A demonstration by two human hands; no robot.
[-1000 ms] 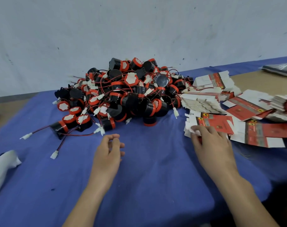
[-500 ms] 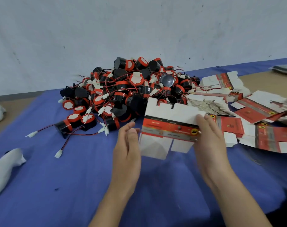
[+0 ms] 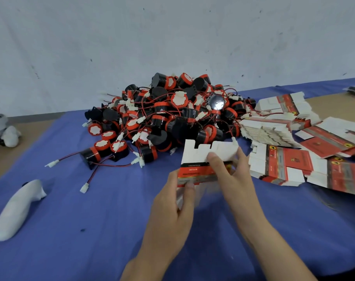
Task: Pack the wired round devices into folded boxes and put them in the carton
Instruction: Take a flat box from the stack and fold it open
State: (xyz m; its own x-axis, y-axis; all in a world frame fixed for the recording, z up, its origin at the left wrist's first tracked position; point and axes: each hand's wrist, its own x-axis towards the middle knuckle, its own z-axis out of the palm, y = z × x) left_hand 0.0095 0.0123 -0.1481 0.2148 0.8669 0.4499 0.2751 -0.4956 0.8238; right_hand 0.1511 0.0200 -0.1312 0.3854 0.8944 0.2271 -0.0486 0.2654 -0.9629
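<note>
I see a blue cloth (image 3: pixel 91 250) spread over the tan table (image 3: pixel 335 104) | smooth white elongated plastic object (image 3: pixel 16 209) lying on the cloth, near left | white-and-grey lumpy bundle (image 3: pixel 8 132) far left on bare table, can't identify it | scuffed white wall (image 3: pixel 172 37) behind

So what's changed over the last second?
The right hand lifted one flat box off the stack and brought it to the middle; the left hand rose and took its left edge. Both hold it now. The pile of devices stayed put.
</note>
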